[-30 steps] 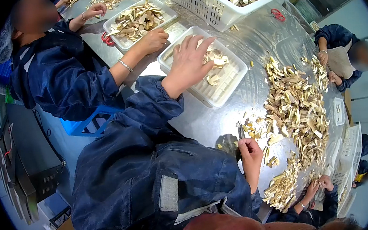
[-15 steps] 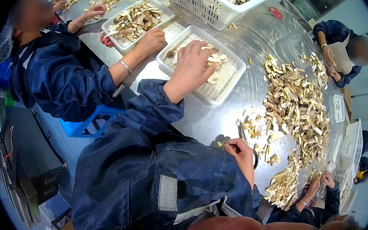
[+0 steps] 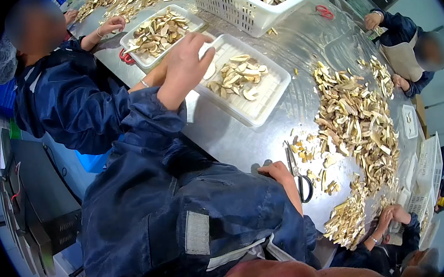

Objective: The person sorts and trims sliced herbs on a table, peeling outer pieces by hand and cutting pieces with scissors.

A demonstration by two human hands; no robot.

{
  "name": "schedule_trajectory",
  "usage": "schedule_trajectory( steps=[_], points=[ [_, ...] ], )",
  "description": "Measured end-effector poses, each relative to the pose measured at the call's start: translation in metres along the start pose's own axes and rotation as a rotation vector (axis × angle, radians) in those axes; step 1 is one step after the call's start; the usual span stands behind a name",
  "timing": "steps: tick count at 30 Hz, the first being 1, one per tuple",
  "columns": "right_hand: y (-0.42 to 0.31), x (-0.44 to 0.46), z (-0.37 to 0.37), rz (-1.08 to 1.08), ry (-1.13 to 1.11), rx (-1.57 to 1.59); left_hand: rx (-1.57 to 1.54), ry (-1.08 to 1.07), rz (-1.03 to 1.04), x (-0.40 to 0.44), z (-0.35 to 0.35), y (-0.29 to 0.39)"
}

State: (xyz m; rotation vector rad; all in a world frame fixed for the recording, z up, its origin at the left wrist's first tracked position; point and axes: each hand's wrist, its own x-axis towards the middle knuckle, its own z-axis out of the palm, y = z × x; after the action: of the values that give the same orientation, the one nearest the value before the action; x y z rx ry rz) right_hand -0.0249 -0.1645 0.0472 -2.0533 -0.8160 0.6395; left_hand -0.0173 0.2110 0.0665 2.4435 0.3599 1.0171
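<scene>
My left hand (image 3: 185,64), fingers curled apart, hovers over the left corner of a white tray (image 3: 276,93); a pale slice shows just below its fingertips, and I cannot make out whether it touches it. Mushroom slices (image 3: 242,75) lie in the middle of that tray. My right hand (image 3: 280,173) rests low by the table edge near my jacket, its fingertips partly hidden and beside small dark pieces (image 3: 261,165). Black-handled scissors (image 3: 302,187) lie on the steel table just right of it, next to small yellowish scraps (image 3: 304,149).
A large mushroom pile (image 3: 359,120) covers the table's right part. A full white basket (image 3: 252,12) stands at the back. Beside my left arm sits a co-worker (image 3: 63,95) with a filled tray (image 3: 197,20). Red scissors (image 3: 325,12) lie farther back. Other people work opposite and at lower right.
My left hand has moved left from the tray's middle to its corner, uncovering the slices. My right hand has drawn back towards the table edge, and the scissors now show fully beside it.
</scene>
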Motion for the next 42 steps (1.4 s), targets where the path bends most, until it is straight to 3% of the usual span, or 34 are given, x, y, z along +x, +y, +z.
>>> schedule_trajectory(
  steps=[6, 12, 18, 25, 31, 42],
  points=[
    [0.004, -0.005, 0.002, -0.062, 0.089, -0.044, -0.214, -0.096, 0.083, -0.037, 0.027, 0.040],
    [-0.011, -0.017, -0.001, 0.255, 0.099, -0.044, -0.305, -0.232, 0.092, -0.068, 0.036, 0.072],
    [0.023, -0.021, 0.013, 0.091, 0.216, -0.228, -0.379, -0.350, 0.113, -0.104, 0.041, 0.087],
    [0.028, -0.028, 0.019, 0.082, 0.268, -0.269, -0.526, -0.512, 0.082, -0.141, 0.035, 0.102],
    [0.014, -0.043, 0.015, 0.096, 0.233, -0.368, -0.478, -0.472, 0.156, -0.160, 0.038, 0.095],
    [0.038, -0.056, 0.028, -0.006, 0.351, -0.294, -0.479, -0.500, 0.065, -0.180, 0.057, 0.088]
  ],
)
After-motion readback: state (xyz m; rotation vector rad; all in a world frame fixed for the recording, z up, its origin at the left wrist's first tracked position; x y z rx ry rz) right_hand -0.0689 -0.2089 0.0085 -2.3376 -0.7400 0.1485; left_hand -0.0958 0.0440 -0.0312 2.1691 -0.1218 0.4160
